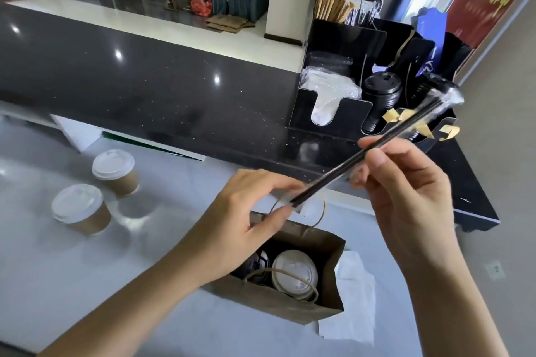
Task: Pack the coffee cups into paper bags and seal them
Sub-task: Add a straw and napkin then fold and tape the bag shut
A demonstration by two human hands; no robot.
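An open brown paper bag (327, 258) stands on the grey counter below my hands, with a white-lidded cup (294, 272) and a dark-lidded cup (255, 265) inside. Above it, both hands hold black straws in clear wrappers (385, 142) that slant up to the right. My left hand (246, 214) pinches their lower end, and my right hand (406, 191) pinches them near the middle. Two more brown cups with white lids, one nearer (79, 209) and one farther (116, 171), stand on the counter to the left.
A black organiser (345, 72) on the raised dark ledge (145, 78) holds wooden stirrers, straws, a stack of black lids (381, 95) and clear lids. A white napkin (355, 298) lies right of the bag. A person sits far behind.
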